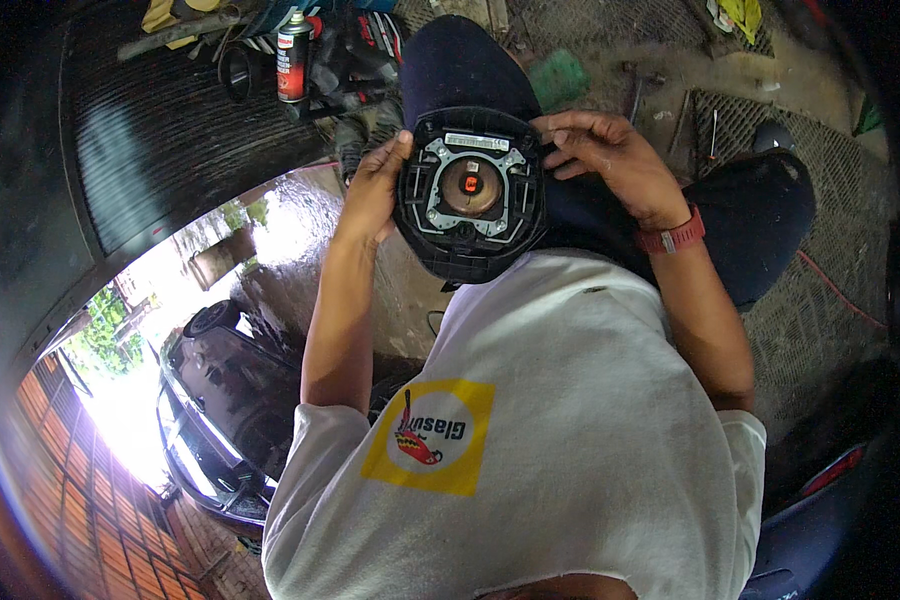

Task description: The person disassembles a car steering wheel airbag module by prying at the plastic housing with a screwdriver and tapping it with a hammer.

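A black steering wheel airbag module rests against my raised, dark-trousered leg, its back facing up. Its metal frame has bolts at the corners, and a round brownish inflator with an orange connector sits in the middle. My left hand grips the module's left edge, the thumb on top near the upper corner. At the upper right edge is my right hand, its fingers stretched toward the rim and partly apart. Whether a small piece lies between those fingertips is too dark to make out. A red band circles the right wrist.
Beyond my leg stand a red and black spray can and dark clutter. A screwdriver lies on patterned matting to the right. A ribbed dark panel fills the upper left; a glossy black car part lies below it.
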